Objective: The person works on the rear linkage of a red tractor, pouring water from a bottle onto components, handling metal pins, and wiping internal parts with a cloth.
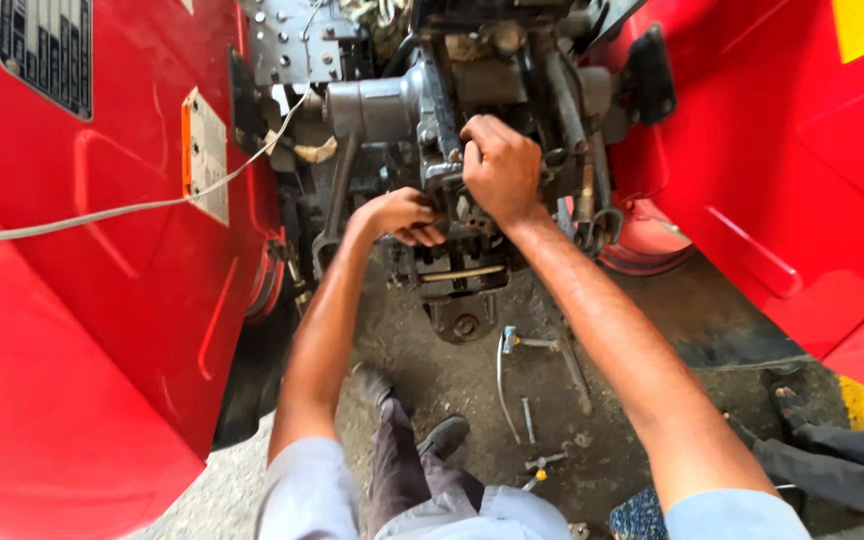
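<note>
In the head view, the grey hitch assembly [457, 180] sits at the upper centre of the frame between the red fenders [102, 300], its long axis vertical. The left hand [402, 215] curls its grip closed on a lower part. The right hand [500, 168] grips the top, fingers closed.
</note>
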